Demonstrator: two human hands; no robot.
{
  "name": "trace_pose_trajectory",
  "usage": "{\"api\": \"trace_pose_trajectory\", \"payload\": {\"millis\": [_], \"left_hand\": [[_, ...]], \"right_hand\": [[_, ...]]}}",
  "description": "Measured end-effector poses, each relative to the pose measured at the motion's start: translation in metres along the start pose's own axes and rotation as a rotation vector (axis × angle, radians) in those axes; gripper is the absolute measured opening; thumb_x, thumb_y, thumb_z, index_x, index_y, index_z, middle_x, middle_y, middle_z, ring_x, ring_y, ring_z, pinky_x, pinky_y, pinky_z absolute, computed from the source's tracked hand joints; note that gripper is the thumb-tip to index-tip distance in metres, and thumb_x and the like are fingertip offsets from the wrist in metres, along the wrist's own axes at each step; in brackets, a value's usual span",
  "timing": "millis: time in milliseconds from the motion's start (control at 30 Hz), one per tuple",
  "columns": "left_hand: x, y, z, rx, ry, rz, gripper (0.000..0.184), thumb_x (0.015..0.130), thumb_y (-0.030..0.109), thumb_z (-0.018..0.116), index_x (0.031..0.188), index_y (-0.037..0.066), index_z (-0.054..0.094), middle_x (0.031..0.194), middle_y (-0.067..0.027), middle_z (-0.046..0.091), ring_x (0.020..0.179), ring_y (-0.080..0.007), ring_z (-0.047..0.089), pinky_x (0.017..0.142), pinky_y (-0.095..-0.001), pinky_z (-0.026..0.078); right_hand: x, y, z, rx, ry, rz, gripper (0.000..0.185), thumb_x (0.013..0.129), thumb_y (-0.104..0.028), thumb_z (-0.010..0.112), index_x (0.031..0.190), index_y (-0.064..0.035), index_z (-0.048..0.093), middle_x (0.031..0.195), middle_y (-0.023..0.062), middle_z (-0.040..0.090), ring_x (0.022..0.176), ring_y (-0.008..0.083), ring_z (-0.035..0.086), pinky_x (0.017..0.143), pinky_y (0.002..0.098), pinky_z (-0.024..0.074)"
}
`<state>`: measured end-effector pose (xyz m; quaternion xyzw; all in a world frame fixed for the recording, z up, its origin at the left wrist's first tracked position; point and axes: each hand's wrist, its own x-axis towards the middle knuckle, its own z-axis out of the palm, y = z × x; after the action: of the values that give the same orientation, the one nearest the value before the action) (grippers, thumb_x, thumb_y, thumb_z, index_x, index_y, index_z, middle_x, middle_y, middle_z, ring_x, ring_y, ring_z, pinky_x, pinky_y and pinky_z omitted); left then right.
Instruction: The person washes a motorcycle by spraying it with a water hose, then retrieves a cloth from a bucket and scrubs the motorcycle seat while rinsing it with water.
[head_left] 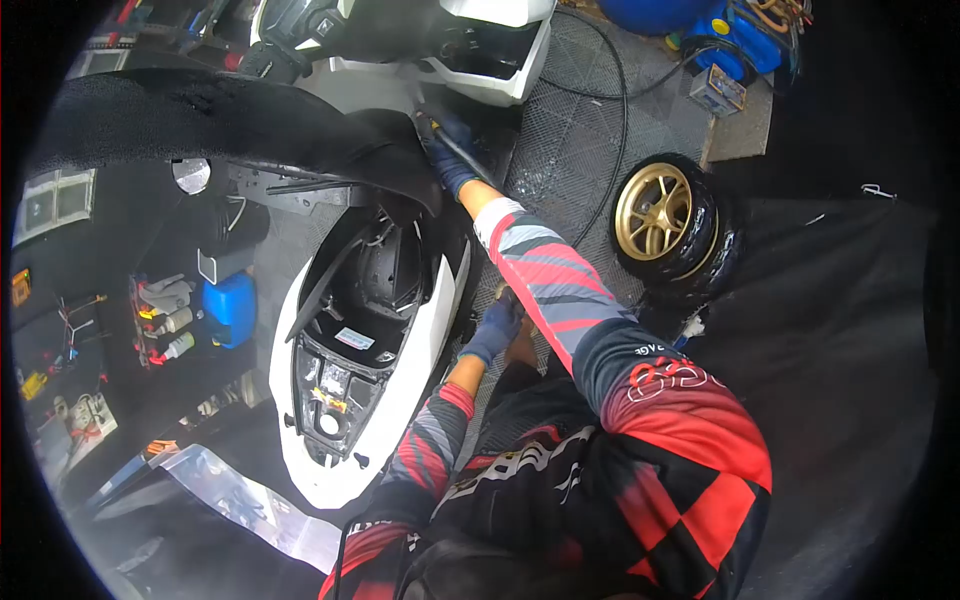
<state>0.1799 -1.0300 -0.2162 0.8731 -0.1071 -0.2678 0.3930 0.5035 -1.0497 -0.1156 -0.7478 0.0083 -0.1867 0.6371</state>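
My gloved right hand (452, 152) is stretched out past the scooter seat, its fingers wrapped round a dark spray gun (437, 127) with a yellow part. Pale mist hangs in front of the gun, near the scooter's front section. My gloved left hand (497, 328) is low beside the scooter's right side, its fingers curled. A small brownish thing shows at its fingertips, too little to name. The white scooter (430, 345) stands with its wet black seat (230, 125) raised, exposing the black storage compartment (385, 275).
Two tyred wheels, one with a gold rim (655, 212), lie on the right. A black hose (622, 110) runs across the grated floor to a blue machine (725, 40). A small box (718, 92) stands beside it. Left of the scooter are a blue jug (230, 310) and several bottles (175, 320).
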Motion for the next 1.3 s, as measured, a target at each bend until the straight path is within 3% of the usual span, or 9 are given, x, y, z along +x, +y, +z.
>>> {"api": "trace_pose_trajectory", "payload": {"millis": [167,233,367,433,533,667,867,1000,1300], "left_hand": [[0.003,-0.019,0.014,-0.021,0.089,0.084,0.043,0.089,0.017,0.056,0.127,0.003,0.044,0.103,-0.0272,0.064,0.097,-0.0463,0.061,0.078,-0.0538,0.049],[0.007,-0.026,0.022,0.038,0.065,0.108,0.042,0.088,0.017,0.056,0.126,0.003,0.045,0.103,-0.0283,0.064,0.098,-0.0475,0.060,0.079,-0.0546,0.049],[0.013,-0.023,0.026,0.024,0.103,0.103,0.040,0.088,0.018,0.056,0.124,0.003,0.047,0.103,-0.0290,0.063,0.098,-0.0488,0.059,0.079,-0.0549,0.049],[0.013,-0.013,0.020,0.014,0.033,0.032,0.038,0.089,0.021,0.056,0.122,0.004,0.048,0.102,-0.0298,0.063,0.097,-0.0497,0.059,0.079,-0.0556,0.049],[0.012,0.004,0.012,0.024,-0.011,-0.024,0.037,0.091,0.024,0.054,0.122,0.005,0.048,0.102,-0.0299,0.063,0.097,-0.0499,0.059,0.078,-0.0564,0.049],[0.012,-0.004,0.028,0.064,-0.091,-0.051,0.036,0.093,0.027,0.053,0.123,0.006,0.048,0.102,-0.0291,0.064,0.096,-0.0499,0.060,0.079,-0.0562,0.049],[0.000,0.037,0.018,-0.024,-0.146,-0.084,0.036,0.095,0.031,0.051,0.124,0.009,0.049,0.102,-0.0280,0.064,0.097,-0.0491,0.060,0.080,-0.0556,0.049],[-0.005,0.048,0.011,-0.034,-0.169,-0.027,0.044,0.096,0.030,0.050,0.134,0.009,0.045,0.113,-0.0285,0.059,0.097,-0.0482,0.060,0.079,-0.0546,0.048],[0.011,0.062,-0.003,0.036,-0.309,-0.083,0.042,0.098,0.025,0.048,0.135,0.006,0.046,0.123,-0.0264,0.055,0.108,-0.0463,0.056,0.086,-0.0514,0.047]], "right_hand": [[0.001,-0.001,0.001,0.046,-0.018,0.034,0.032,0.090,-0.038,0.061,0.106,-0.0113,0.071,0.100,0.0176,0.069,0.093,0.0348,0.067,0.083,0.0397,0.0512],[-0.002,0.004,-0.002,0.071,-0.086,0.094,0.024,0.085,-0.024,0.064,0.105,-0.0123,0.071,0.107,0.0180,0.067,0.101,0.0364,0.063,0.089,0.0402,0.0498],[0.001,0.017,0.001,0.017,-0.093,0.049,0.023,0.087,-0.024,0.064,0.105,-0.0107,0.071,0.106,0.0165,0.068,0.097,0.0322,0.065,0.087,0.0378,0.0508],[0.001,0.022,0.000,0.852,-0.117,0.658,0.023,0.089,-0.025,0.063,0.103,-0.0090,0.070,0.098,0.0125,0.069,0.089,0.0265,0.066,0.083,0.0351,0.0520],[0.001,0.000,-0.035,0.368,0.000,0.230,0.022,0.090,-0.024,0.063,0.103,-0.0079,0.070,0.091,0.0084,0.070,0.084,0.0221,0.066,0.080,0.0329,0.0524],[-0.005,0.027,-0.041,0.232,0.038,0.147,0.022,0.090,-0.020,0.065,0.109,-0.0083,0.069,0.099,0.0096,0.070,0.086,0.0165,0.064,0.082,0.0301,0.0500],[-0.012,0.065,-0.072,0.224,0.165,0.093,0.022,0.092,-0.020,0.064,0.108,-0.0068,0.069,0.084,0.0024,0.066,0.076,0.0131,0.061,0.070,0.0274,0.0509],[-0.015,0.128,-0.083,0.210,0.217,0.257,0.022,0.093,-0.021,0.064,0.109,-0.0062,0.069,0.079,-0.0001,0.061,0.063,0.0078,0.056,0.055,0.0243,0.0489],[0.002,0.119,-0.130,0.459,0.310,0.528,0.023,0.094,-0.021,0.064,0.112,-0.0071,0.067,0.080,0.0009,0.061,0.062,0.0085,0.058,0.055,0.0232,0.0514]]}}
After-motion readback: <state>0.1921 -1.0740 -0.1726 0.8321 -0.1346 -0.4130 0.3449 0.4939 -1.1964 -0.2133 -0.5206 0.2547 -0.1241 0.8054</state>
